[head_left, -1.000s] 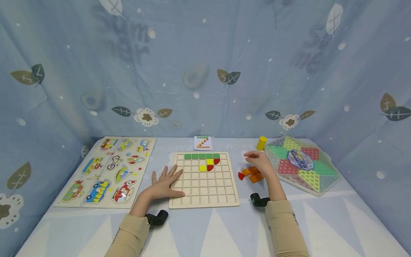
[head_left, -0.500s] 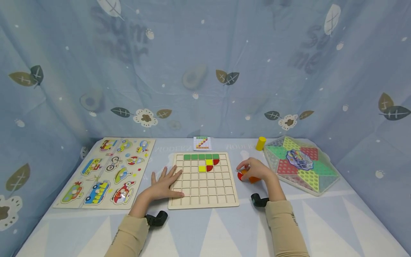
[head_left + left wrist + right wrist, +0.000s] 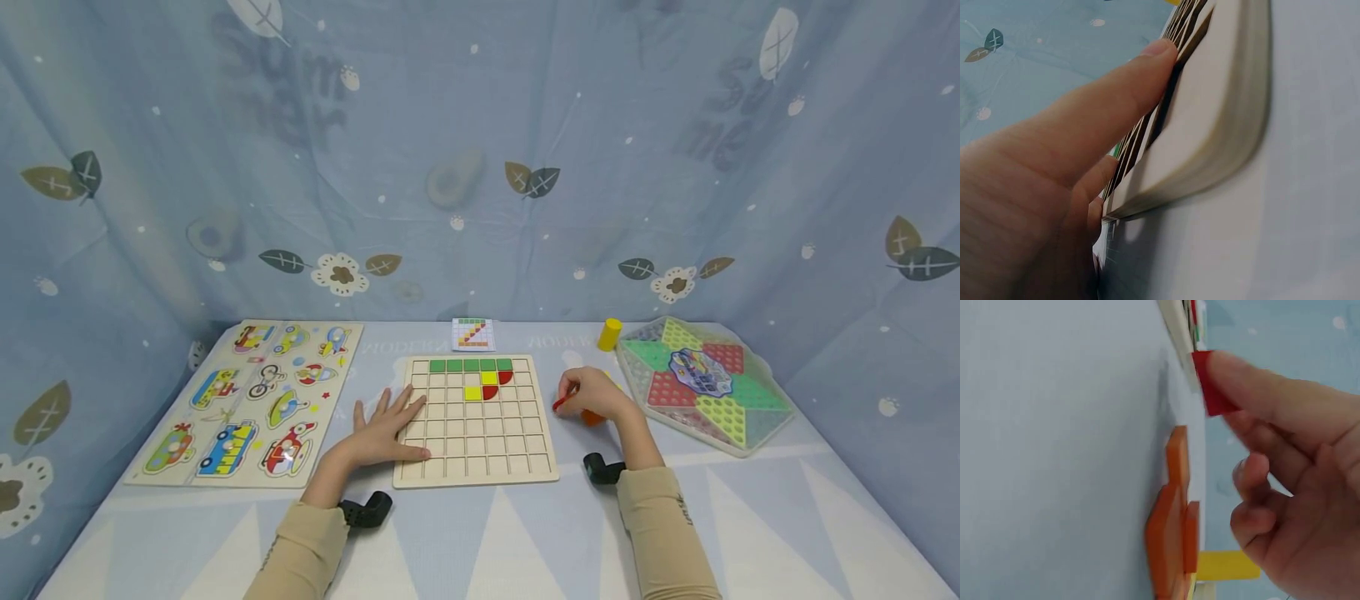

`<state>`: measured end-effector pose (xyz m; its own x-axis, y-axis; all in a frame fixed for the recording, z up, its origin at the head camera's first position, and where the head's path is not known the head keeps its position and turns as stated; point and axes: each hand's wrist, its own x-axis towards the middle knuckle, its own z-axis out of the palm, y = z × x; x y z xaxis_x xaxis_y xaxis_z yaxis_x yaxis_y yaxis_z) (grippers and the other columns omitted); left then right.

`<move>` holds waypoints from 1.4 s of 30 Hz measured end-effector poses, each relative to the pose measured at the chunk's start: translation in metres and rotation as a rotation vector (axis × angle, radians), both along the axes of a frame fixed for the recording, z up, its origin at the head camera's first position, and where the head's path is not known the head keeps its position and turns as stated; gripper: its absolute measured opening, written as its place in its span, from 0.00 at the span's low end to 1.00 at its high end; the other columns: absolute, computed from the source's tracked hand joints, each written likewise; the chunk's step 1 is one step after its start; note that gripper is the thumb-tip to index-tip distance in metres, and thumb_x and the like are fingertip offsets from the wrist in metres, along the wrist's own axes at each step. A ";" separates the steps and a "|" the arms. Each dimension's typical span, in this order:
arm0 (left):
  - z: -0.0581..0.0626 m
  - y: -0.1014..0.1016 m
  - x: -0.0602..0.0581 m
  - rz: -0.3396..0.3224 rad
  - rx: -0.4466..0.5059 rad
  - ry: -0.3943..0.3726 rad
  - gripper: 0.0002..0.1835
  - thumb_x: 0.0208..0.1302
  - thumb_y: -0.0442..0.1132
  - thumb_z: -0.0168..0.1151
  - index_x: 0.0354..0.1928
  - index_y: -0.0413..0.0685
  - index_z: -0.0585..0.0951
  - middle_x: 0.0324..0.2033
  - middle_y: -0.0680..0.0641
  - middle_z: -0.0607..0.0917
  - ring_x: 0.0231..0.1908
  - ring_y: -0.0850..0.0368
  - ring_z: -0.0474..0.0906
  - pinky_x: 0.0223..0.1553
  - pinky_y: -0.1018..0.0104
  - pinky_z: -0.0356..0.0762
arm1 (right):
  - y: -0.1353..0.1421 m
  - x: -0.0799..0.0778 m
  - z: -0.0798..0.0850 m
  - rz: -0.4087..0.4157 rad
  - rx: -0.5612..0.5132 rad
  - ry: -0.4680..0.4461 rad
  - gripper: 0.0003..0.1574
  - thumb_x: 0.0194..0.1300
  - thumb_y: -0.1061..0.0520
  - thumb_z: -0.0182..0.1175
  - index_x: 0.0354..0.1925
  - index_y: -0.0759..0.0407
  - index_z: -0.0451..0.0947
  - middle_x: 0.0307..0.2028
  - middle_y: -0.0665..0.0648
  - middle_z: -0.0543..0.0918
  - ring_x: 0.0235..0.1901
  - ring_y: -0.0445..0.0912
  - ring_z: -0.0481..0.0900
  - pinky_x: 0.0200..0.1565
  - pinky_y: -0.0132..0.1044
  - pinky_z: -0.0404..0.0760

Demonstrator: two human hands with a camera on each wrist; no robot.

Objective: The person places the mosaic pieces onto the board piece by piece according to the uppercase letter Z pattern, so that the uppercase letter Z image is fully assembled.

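Note:
My right hand (image 3: 592,394) pinches a red quarter-round piece (image 3: 1214,387) between thumb and fingers, just right of the wooden grid board (image 3: 480,433). Below it several orange tiles (image 3: 1169,544) lie in a small heap, partly hidden by the hand in the head view. My left hand (image 3: 382,435) lies spread on the board's left edge, its thumb on the grid in the left wrist view. Along the board's top row run green tiles (image 3: 472,366). Under them are two yellow tiles (image 3: 472,393) and two red quarter-round pieces (image 3: 490,392), set on a diagonal.
A small pattern card (image 3: 473,335) stands behind the board. On the left lies a vehicle picture puzzle (image 3: 255,400). A yellow cylinder (image 3: 610,334) and a hexagonal Chinese checkers box (image 3: 705,383) are at the right. A curtain (image 3: 480,167) hangs behind the table.
My right hand has come down and left to the loose pieces, and its fingers have taken up the red quarter-round piece. The left hand has stayed on the board.

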<state>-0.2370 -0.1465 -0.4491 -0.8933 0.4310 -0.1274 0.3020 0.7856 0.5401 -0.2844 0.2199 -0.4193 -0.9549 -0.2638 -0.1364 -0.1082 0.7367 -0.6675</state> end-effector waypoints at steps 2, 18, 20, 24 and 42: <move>0.000 0.000 0.000 0.000 0.000 -0.004 0.51 0.50 0.62 0.64 0.71 0.50 0.55 0.71 0.41 0.45 0.69 0.35 0.29 0.57 0.32 0.15 | -0.003 0.000 0.003 -0.031 -0.064 0.016 0.10 0.48 0.61 0.70 0.28 0.60 0.76 0.24 0.54 0.76 0.23 0.46 0.69 0.26 0.35 0.70; 0.002 0.001 0.002 0.000 -0.007 -0.007 0.50 0.50 0.62 0.64 0.71 0.50 0.55 0.71 0.40 0.45 0.69 0.35 0.30 0.57 0.32 0.16 | -0.065 0.005 0.006 -0.154 -0.329 -0.096 0.13 0.59 0.65 0.59 0.43 0.63 0.81 0.38 0.57 0.82 0.38 0.49 0.76 0.44 0.43 0.76; 0.002 0.001 0.002 0.001 -0.008 -0.008 0.50 0.50 0.62 0.64 0.71 0.50 0.55 0.71 0.40 0.45 0.69 0.35 0.30 0.57 0.32 0.16 | -0.073 0.006 0.005 -0.151 -0.299 -0.097 0.13 0.58 0.65 0.59 0.42 0.62 0.83 0.40 0.56 0.82 0.38 0.47 0.76 0.44 0.41 0.76; 0.002 0.000 0.001 -0.003 -0.004 -0.004 0.51 0.50 0.62 0.64 0.71 0.49 0.54 0.71 0.40 0.45 0.69 0.34 0.30 0.57 0.32 0.16 | -0.088 0.007 0.007 -0.134 -0.273 -0.101 0.09 0.56 0.64 0.60 0.38 0.64 0.82 0.34 0.57 0.82 0.32 0.47 0.77 0.39 0.39 0.78; 0.001 0.001 0.001 0.003 -0.006 -0.002 0.51 0.50 0.62 0.64 0.71 0.50 0.54 0.71 0.40 0.45 0.69 0.35 0.30 0.57 0.32 0.16 | -0.128 -0.004 0.005 0.005 -0.018 -0.012 0.07 0.50 0.60 0.70 0.27 0.58 0.80 0.21 0.52 0.81 0.17 0.44 0.74 0.22 0.31 0.71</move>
